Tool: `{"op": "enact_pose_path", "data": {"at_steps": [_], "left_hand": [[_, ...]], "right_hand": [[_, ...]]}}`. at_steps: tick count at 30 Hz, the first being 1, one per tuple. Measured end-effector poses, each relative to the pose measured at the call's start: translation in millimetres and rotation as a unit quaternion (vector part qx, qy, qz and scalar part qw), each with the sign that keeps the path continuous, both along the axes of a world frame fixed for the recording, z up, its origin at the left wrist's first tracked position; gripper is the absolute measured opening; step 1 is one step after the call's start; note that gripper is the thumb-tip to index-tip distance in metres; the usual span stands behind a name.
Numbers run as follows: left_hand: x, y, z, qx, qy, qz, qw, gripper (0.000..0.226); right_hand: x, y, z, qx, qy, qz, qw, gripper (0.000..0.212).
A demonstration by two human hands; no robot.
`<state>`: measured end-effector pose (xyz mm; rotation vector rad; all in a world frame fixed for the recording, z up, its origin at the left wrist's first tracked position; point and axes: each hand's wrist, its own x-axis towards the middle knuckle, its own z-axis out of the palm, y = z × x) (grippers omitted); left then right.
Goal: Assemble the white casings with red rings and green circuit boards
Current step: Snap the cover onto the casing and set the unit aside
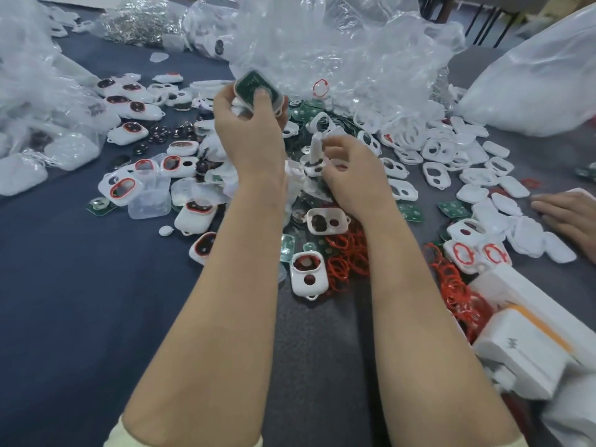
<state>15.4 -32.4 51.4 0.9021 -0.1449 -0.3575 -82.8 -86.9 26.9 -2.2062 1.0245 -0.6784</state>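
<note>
My left hand (pixel 248 124) is raised over the pile and grips a white casing (pixel 258 91) with a green circuit board seated in it, thumb pressing on the board. Lower and to the right, my right hand (pixel 351 172) has its fingers curled among white casing parts (pixel 314 156); what it pinches is hidden by the fingers. Loose red rings (pixel 346 253) lie in a heap in front of the right wrist. Bare green circuit boards (pixel 411 211) lie on the grey table (pixel 64 269) to the right. White casings with red rings (pixel 124 188) are scattered on the left.
Crumpled clear plastic bags (pixel 354 53) rise behind the pile, with more bags at the far left and right. White boxes (pixel 529 343) stand at the near right. Another person's hand (pixel 571 214) rests on the table at the right edge. A clear plastic tub (pixel 150 201) sits left.
</note>
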Motion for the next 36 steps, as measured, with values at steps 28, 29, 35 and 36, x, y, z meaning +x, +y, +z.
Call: {"op": "enact_pose_path", "data": {"at_steps": [28,29,35,36], "left_hand": [[3.6,36.8,-10.9,0.153,-0.043,-0.172,0.972,0.019],[4.9,40.4,-12.6,0.155,-0.045,-0.168,0.972,0.019],[4.2,49.8,-23.3,0.137,-0.049,-0.164,0.976,0.018],[3.3,50.0,-25.0,0.134,-0.052,-0.163,0.976,0.018]], "right_hand": [[-5.0,-2.3,7.8,0.119,-0.258,-0.092,0.954,0.009],[-4.2,-1.3,8.4,0.142,-0.272,-0.082,0.948,0.011],[-0.8,9.4,5.9,0.18,-0.33,-0.029,0.926,0.01],[-0.3,11.3,7.3,0.182,-0.341,-0.012,0.922,0.01]]}}
